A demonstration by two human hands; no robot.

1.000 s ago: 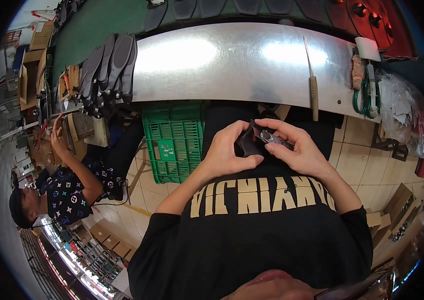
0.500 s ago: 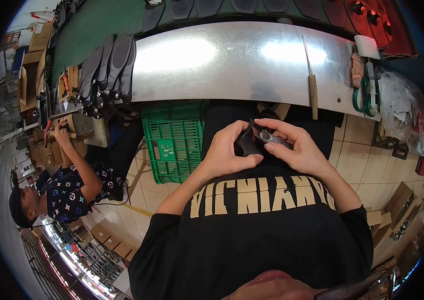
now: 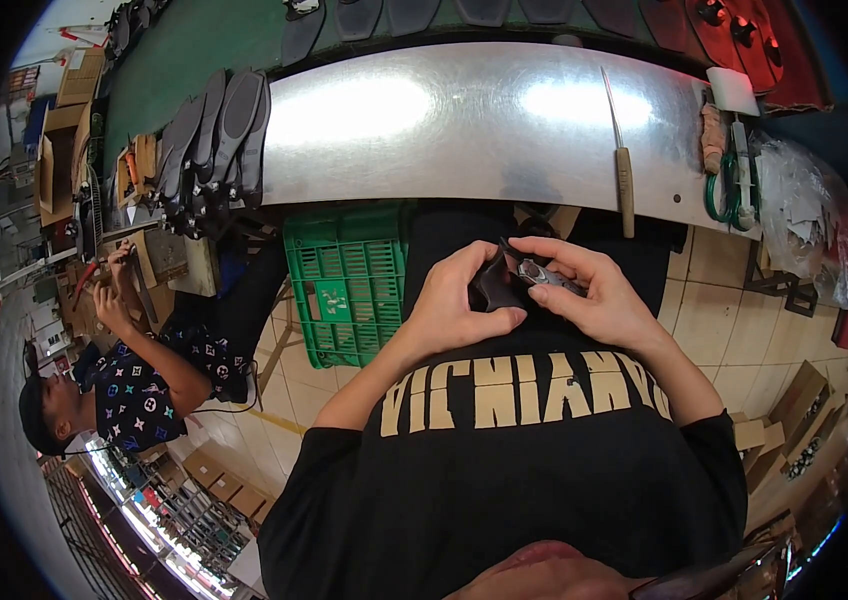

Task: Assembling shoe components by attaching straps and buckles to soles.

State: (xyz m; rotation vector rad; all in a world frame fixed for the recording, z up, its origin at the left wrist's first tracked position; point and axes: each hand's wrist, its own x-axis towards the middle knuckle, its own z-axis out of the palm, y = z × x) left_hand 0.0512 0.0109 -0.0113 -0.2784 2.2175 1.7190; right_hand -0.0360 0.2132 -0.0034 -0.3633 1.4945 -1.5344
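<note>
In front of my chest, both hands hold a dark, bent, flexible piece (image 3: 492,284) with a shiny ornament (image 3: 534,271) at its right part; it resembles the dark sandals on the bench, though my fingers cover much of it. My left hand (image 3: 452,298) is closed round its left side, thumb along the lower edge. On the right side my right hand (image 3: 599,292) pinches the part beside the ornament. Beyond my hands, an awl (image 3: 625,185) with a long metal spike and a brown handle lies on the metal bench top (image 3: 474,150).
Dark sandals (image 3: 234,130) are stacked at the bench's left end. Green-handled scissors (image 3: 718,200) and a clear plastic bag (image 3: 814,215) sit at its right end. A green crate (image 3: 349,300) stands below the bench. At left, a co-worker (image 3: 149,380) handles a red tool.
My hands and the dark piece stay nearly still. The co-worker's hands at the left have moved apart, with the red tool now lower and tilted.
</note>
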